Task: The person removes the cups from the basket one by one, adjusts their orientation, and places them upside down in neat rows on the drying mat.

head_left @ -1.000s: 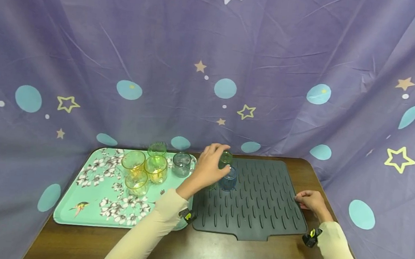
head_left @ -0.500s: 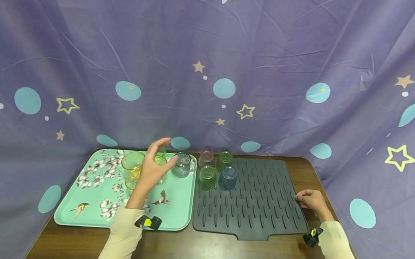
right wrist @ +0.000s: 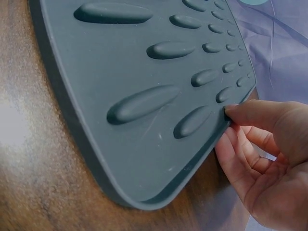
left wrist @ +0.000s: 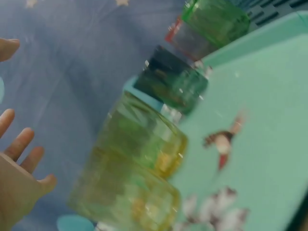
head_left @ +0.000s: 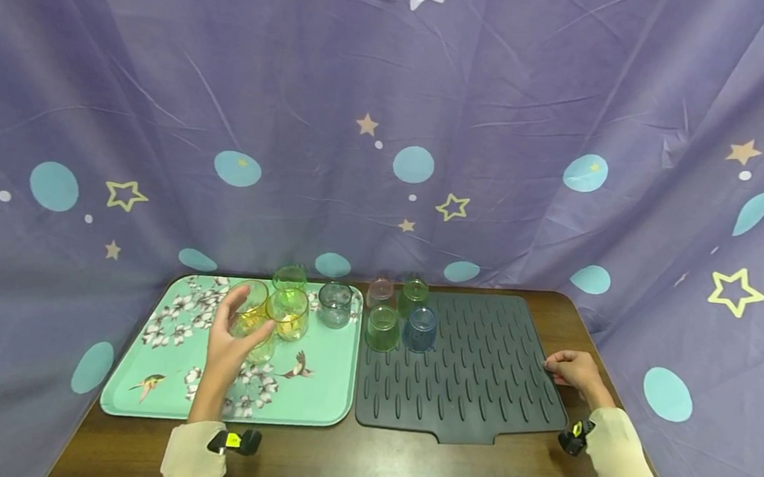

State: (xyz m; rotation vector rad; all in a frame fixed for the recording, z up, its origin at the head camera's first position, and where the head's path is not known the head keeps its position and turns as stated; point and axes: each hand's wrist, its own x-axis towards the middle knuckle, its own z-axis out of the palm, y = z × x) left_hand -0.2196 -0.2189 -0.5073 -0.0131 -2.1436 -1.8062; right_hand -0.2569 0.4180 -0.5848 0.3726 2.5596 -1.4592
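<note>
My left hand (head_left: 228, 342) hovers over the mint-green floral tray (head_left: 161, 390), fingers spread and empty, close by the yellow glasses. One yellow glass (head_left: 289, 322) shows clearly; another, nearer the front (head_left: 262, 349), is partly behind my thumb. In the left wrist view the spread fingers (left wrist: 21, 144) stand apart from two blurred yellow tumblers (left wrist: 127, 187). My right hand (head_left: 576, 374) pinches the right edge of the dark grey ridged drying mat (head_left: 464, 395). The right wrist view has the thumb on top of that rim (right wrist: 236, 115), with fingers beneath.
A green glass (head_left: 289, 278) and a grey glass (head_left: 335, 306) stand at the tray's back. Upside down on the mat's left side are a pink glass (head_left: 381, 292), two green glasses (head_left: 383, 330) and a blue glass (head_left: 420, 330). A purple curtain (head_left: 498, 128) hangs behind.
My left hand has moved left from the glasses on the mat, past the grey glass, to the yellow glasses on the tray. The right hand has stayed at the mat's edge.
</note>
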